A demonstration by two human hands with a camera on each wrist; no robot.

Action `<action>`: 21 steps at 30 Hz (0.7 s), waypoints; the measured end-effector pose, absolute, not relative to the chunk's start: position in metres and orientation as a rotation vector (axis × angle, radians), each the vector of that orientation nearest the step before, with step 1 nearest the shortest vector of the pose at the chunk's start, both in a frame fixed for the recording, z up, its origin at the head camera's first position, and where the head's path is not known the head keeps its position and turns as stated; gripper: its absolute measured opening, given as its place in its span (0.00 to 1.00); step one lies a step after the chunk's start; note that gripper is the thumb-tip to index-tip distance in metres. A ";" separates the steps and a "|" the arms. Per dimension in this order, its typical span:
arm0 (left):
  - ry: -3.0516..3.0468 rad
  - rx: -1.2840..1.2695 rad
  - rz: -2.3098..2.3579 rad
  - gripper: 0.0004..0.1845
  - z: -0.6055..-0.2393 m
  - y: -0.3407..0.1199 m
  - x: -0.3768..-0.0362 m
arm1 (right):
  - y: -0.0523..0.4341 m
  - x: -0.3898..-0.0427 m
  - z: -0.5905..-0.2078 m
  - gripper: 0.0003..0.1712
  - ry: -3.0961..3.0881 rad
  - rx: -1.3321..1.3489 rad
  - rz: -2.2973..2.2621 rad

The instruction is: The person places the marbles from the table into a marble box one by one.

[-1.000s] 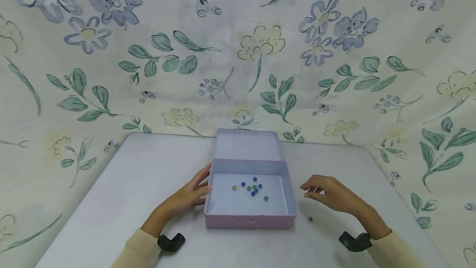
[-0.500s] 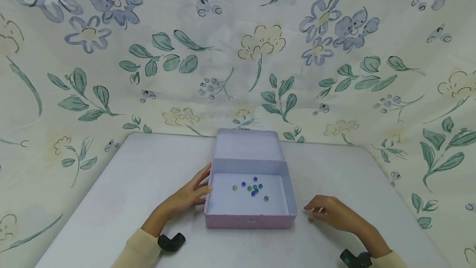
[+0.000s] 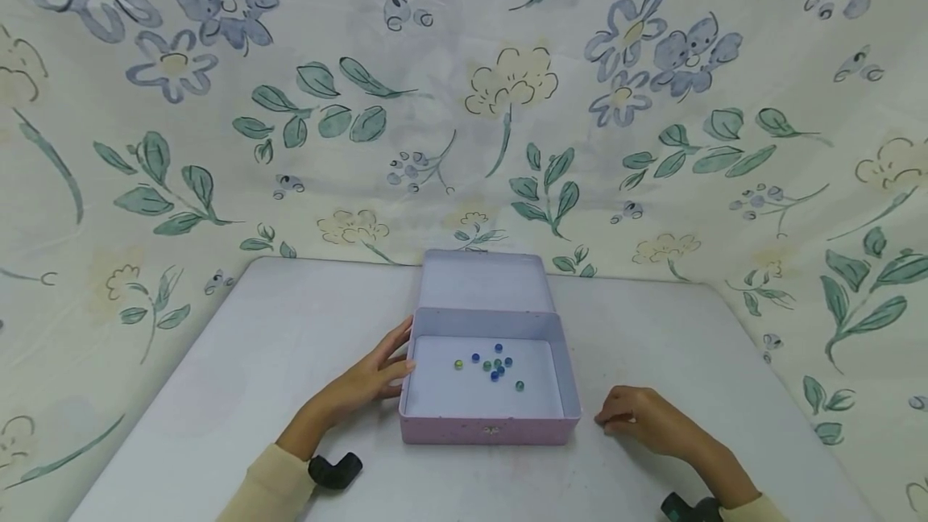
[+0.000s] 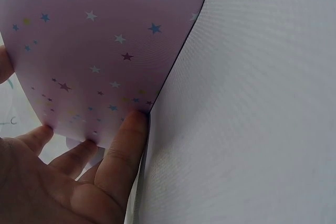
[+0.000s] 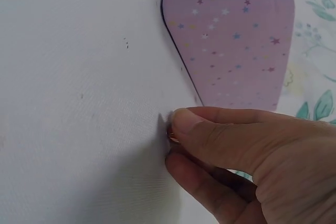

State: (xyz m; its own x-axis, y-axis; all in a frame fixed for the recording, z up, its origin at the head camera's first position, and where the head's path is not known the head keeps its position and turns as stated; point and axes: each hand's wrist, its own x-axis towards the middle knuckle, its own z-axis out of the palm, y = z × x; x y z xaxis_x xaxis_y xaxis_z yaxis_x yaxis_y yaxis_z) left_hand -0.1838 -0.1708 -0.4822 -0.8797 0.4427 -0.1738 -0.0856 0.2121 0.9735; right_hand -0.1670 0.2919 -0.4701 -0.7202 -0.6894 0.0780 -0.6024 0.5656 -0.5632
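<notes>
My right hand (image 3: 638, 419) pinches a marble (image 5: 172, 137) off the table (image 3: 290, 345), so I grip firmly while my flat left hand (image 3: 370, 381) steadies the box (image 3: 489, 429).

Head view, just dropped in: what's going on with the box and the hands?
A person sits at a white table with an open pink star-printed box, lid back. Several small blue and green marbles lie inside. The left hand rests straight-fingered against the box's left wall. The right hand, on the table just right of the box, pinches a small amber marble at its fingertips, right at the tabletop.
</notes>
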 end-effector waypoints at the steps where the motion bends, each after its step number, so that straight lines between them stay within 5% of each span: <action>1: 2.079 0.330 1.707 0.39 -0.482 -0.171 -0.184 | 0.292 -0.167 -0.470 0.09 2.648 -1.098 -0.864; 21: 2.080 0.333 1.709 0.39 -0.483 -0.171 -0.184 | 0.290 -0.171 -0.465 0.09 2.688 -1.080 -0.953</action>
